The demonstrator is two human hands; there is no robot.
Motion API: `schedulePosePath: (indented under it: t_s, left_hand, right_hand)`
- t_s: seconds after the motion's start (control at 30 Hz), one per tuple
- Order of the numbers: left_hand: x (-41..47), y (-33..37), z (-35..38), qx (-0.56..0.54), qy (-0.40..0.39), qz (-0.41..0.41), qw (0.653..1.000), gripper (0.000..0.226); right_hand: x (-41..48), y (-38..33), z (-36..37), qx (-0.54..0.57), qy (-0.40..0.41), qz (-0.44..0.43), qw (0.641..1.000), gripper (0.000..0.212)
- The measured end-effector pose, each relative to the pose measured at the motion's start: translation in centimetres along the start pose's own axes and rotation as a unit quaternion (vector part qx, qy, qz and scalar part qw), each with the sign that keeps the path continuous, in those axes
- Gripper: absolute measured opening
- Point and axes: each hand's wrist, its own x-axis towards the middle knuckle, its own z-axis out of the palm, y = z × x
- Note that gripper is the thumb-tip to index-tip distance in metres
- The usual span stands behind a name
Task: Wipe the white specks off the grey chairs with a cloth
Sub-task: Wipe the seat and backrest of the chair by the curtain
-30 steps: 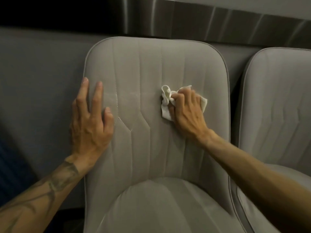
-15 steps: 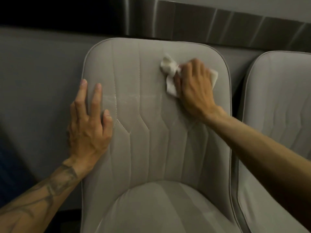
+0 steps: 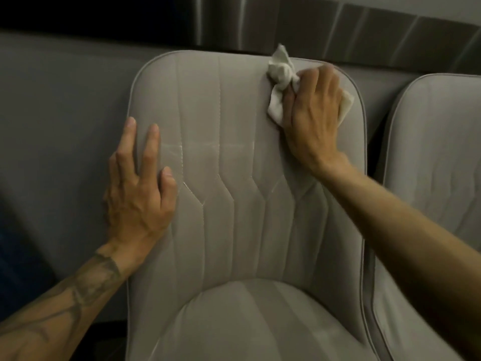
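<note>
A grey padded chair (image 3: 234, 142) with stitched panels faces me, filling the middle of the view. My right hand (image 3: 313, 115) grips a crumpled white cloth (image 3: 279, 74) and presses it against the backrest's upper right corner, near the top edge. My left hand (image 3: 138, 188) lies flat with straight fingers on the backrest's left edge. A faint whitish streak (image 3: 179, 147) runs across the backrest, just right of my left fingertips.
A second grey chair (image 3: 437, 157) stands close on the right, partly behind my right forearm. Behind both chairs runs a grey wall (image 3: 59, 105) with a dark metallic strip (image 3: 325, 24) above it.
My right hand has carried the cloth from the middle of the backrest up and to the right, to the top right corner. My left hand has stayed on the left edge.
</note>
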Motion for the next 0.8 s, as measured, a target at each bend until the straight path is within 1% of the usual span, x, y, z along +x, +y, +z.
schedulePosePath:
  t_s: [0.03,0.07,0.1,0.17,0.2,0.23,0.27,0.3,0.37,0.4,0.43,0.47,0.53,0.57,0.63,0.7,0.77,0.8]
  left_hand:
    - [0.0,0.0,0.1,0.001,0.003,0.003,1.0,0.065]
    - [0.0,-0.1,0.1,0.002,0.005,0.007,1.0,0.065]
    - [0.1,-0.2,0.2,0.003,0.006,0.008,1.0,0.065]
    - [0.0,-0.3,0.3,0.006,0.008,0.006,1.0,0.065]
    - [0.0,-0.3,0.3,0.006,0.01,0.006,1.0,0.065]
    - [0.0,-0.3,0.3,0.007,0.011,0.007,1.0,0.065]
    - [0.0,-0.3,0.4,0.008,0.013,0.009,1.0,0.065]
    - [-0.1,-0.3,0.5,0.01,0.014,0.011,1.0,0.065]
    - [0.0,-0.5,0.6,0.011,0.018,0.011,1.0,0.065]
    - [0.0,-0.5,0.7,0.009,0.019,0.01,1.0,0.064]
    - [0.0,-0.5,0.7,0.007,0.018,0.01,1.0,0.064]
    - [0.0,-0.5,0.7,0.008,0.019,0.011,1.0,0.064]
    - [0.0,-0.3,0.6,0.007,0.017,0.011,1.0,0.064]
    - [0.0,-0.2,0.5,0.007,0.015,0.01,1.0,0.065]
    - [0.0,-0.1,0.3,0.008,0.012,0.009,1.0,0.065]
    - [0.1,0.0,0.2,0.01,0.01,0.007,1.0,0.065]
    - [0.0,0.1,0.1,0.011,0.008,0.005,1.0,0.065]
    - [0.0,0.2,0.1,0.009,0.007,0.006,1.0,0.065]
  right_hand:
    - [-1.7,-0.5,0.1,-0.004,-0.005,0.011,1.0,0.026]
    - [-3.9,-0.7,0.0,-0.003,-0.032,-0.002,0.999,0.025]
    - [-6.0,-0.7,-0.4,0.003,-0.069,-0.039,0.997,0.024]
    - [-8.4,0.3,-1.5,0.021,-0.153,-0.137,0.978,0.024]
    - [-8.1,1.1,-1.9,0.02,-0.174,-0.182,0.968,0.025]
    - [-6.9,1.7,-2.0,0.013,-0.172,-0.205,0.963,0.025]
    - [-5.5,2.1,-1.8,0.003,-0.153,-0.201,0.968,0.023]
    - [-4.1,2.2,-1.5,-0.007,-0.117,-0.172,0.978,0.021]
    - [-2.9,1.5,-0.7,-0.013,-0.048,-0.066,0.997,0.02]
    - [-3.6,0.8,-0.4,-0.015,-0.031,-0.023,0.999,0.021]
    - [-5.1,0.1,-0.2,-0.014,-0.031,-0.002,0.999,0.022]
    - [-7.0,-0.5,-0.1,-0.008,-0.047,-0.008,0.999,0.023]
    - [-10.2,-0.7,-0.6,0.007,-0.09,-0.066,0.994,0.022]
    - [-10.6,-0.3,-0.8,0.014,-0.106,-0.094,0.99,0.022]
    - [-9.0,0.7,-0.8,0.02,-0.11,-0.122,0.986,0.024]
    - [-6.9,1.0,-0.4,0.02,-0.083,-0.107,0.991,0.026]
    - [-6.8,0.2,0.1,0.014,-0.053,-0.053,0.997,0.026]
    - [-7.8,-0.3,0.2,0.008,-0.05,-0.039,0.998,0.026]
